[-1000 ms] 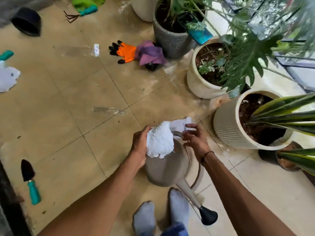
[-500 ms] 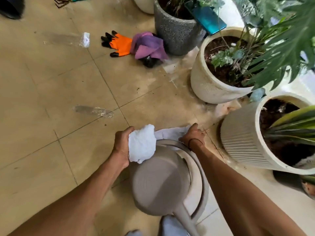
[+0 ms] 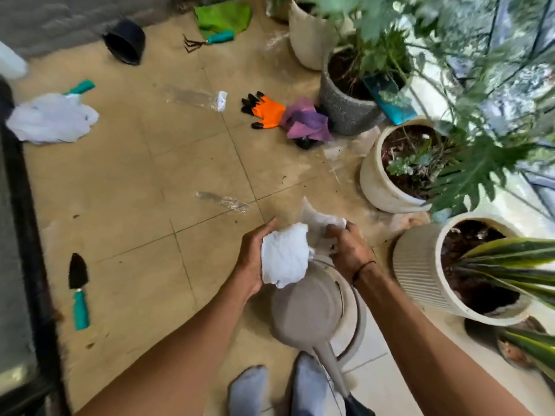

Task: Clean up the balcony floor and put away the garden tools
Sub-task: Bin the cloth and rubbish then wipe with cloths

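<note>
- Left hand [image 3: 251, 262]: fingers curled round a crumpled white cloth [image 3: 284, 255], held just above the top of the grey watering can [image 3: 312, 307].
- Right hand [image 3: 350, 250]: fingers clamped on the other end of the same cloth (a flatter, greyer fold), directly over the can's handle.
- Watering can: stands on the tiled floor [image 3: 150, 190] between the forearms, spout pointing back toward the person's socked feet [image 3: 249, 388].
- Right of the can: a ribbed cream pot [image 3: 417, 265] with striped leaves; beyond it a smooth cream pot [image 3: 378, 181] and a grey textured pot [image 3: 342, 106].
- Beyond the can, beside the grey pot: an orange glove [image 3: 267, 111] with black fingertips, touching a purple cloth [image 3: 306, 123].
- Left of the can, well apart: a trowel [image 3: 78, 291] with a teal handle, flat on the tiles.
- Far left of the can: a white bag [image 3: 51, 118] lying over another teal-handled tool.
- Farthest from the can: a hand rake [image 3: 207, 41] on a green cloth [image 3: 223, 16], and a black pot [image 3: 124, 42] tipped on its side.
</note>
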